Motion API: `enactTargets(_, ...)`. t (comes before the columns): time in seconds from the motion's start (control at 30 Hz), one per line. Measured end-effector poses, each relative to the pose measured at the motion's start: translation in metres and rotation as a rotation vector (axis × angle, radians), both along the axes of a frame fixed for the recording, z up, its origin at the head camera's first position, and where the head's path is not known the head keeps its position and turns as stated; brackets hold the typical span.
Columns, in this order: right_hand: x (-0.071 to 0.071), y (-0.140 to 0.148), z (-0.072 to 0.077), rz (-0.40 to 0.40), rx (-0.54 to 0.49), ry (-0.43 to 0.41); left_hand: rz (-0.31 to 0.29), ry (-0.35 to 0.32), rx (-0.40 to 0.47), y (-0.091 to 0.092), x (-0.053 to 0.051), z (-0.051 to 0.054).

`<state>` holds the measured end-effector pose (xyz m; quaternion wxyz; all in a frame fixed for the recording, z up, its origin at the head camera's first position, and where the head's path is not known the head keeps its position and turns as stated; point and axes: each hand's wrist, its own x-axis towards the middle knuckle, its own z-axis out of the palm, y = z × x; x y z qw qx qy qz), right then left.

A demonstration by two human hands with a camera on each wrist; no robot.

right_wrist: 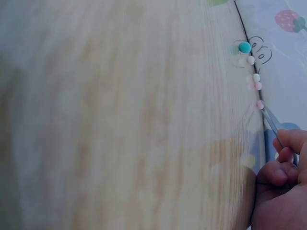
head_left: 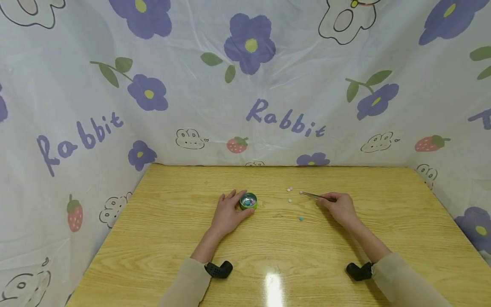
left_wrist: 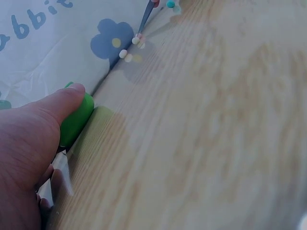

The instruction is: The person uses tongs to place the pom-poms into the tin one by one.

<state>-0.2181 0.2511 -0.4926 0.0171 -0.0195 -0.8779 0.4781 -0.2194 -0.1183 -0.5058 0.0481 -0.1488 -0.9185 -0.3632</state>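
Note:
My left hand (head_left: 227, 214) holds a small round green tin (head_left: 249, 208) on the table, thumb on the near side and fingers at the far side. Inside the tin lie several small beads, teal and pale ones. My right hand (head_left: 342, 209) pinches metal tweezers (head_left: 315, 195), which point left. At their tips is a small pink bead (right_wrist: 260, 104); whether it is lifted I cannot tell. Left of the tips a white bead (head_left: 288, 190) and another pink bead (head_left: 291, 188) lie close together. A second white bead (head_left: 290, 201) and a teal bead (head_left: 301, 218) lie nearer me.
The wooden table (head_left: 307, 256) reaches back to a white curtain (head_left: 291, 89) printed with flowers and rabbits, which also hangs at both sides. A black wrist device (head_left: 219, 270) sits at the left cuff and another device (head_left: 359, 271) at the right.

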Motion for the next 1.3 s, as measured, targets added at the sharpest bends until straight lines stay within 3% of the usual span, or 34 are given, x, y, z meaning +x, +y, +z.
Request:
enactTargets(0.33,0.002,-0.001,0.000,-0.016,0.020,0.037,0.002,-0.003,-0.011,-0.001,-0.001,-0.001)
enactTargets(0.87,0.003,-0.003,0.003,-0.034,-0.006,0.021,0.003,-0.013,-0.013,0.000,0.001,0.002)
enactTargets(1.3,-0.001,-0.023,0.014,-0.010,-0.034,0.077,0.006,-0.015,-0.010,-0.001,0.002,0.001)
